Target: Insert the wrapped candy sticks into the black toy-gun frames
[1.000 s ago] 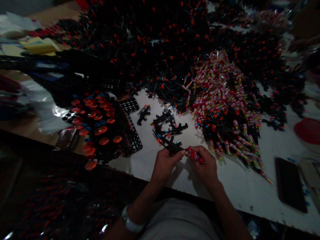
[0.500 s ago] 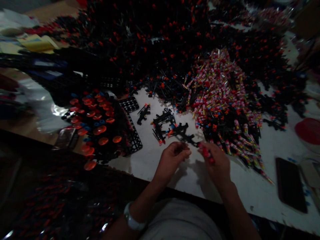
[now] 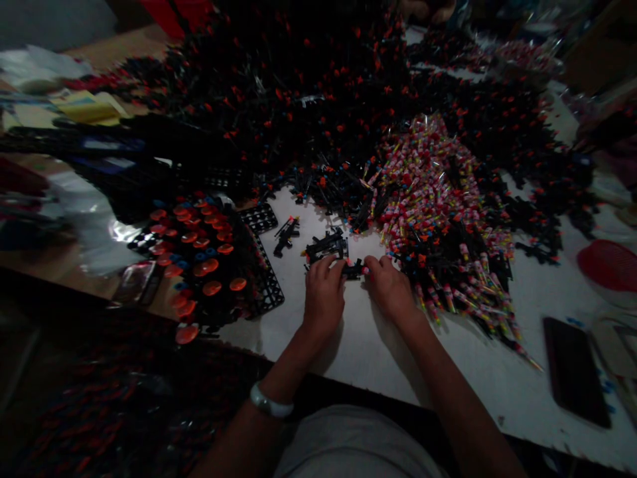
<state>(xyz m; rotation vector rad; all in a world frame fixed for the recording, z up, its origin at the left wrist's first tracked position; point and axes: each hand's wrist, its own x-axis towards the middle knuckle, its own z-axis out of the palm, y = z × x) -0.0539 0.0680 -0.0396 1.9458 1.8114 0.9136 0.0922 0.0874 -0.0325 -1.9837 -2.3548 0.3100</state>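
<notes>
A small black toy gun (image 3: 353, 270) lies between my hands, just over the white tabletop. My left hand (image 3: 324, 292) is closed on its left end, hiding that part. The fingers of my right hand (image 3: 389, 287) pinch its right end, where a small pink-red piece shows at the fingertips. Right behind my hands are several assembled black toy guns (image 3: 326, 244), and one more toy gun (image 3: 286, 237) lies apart to the left. Beside my right hand begins a heap of pink-and-yellow wrapped candy tubes (image 3: 432, 172).
Black toy guns with orange tips (image 3: 308, 99) are piled across the back. To the left stands a black perforated rack (image 3: 269, 275) of orange-capped pieces (image 3: 212, 288). A phone (image 3: 576, 372) and a red mesh basket (image 3: 608, 264) are at right. Another person's hand (image 3: 428, 9) shows at the top.
Both hands have moved forward and closer together over the table. My left hand, apart from the toy gun before, now grips one end. Red pieces in my right palm no longer show.
</notes>
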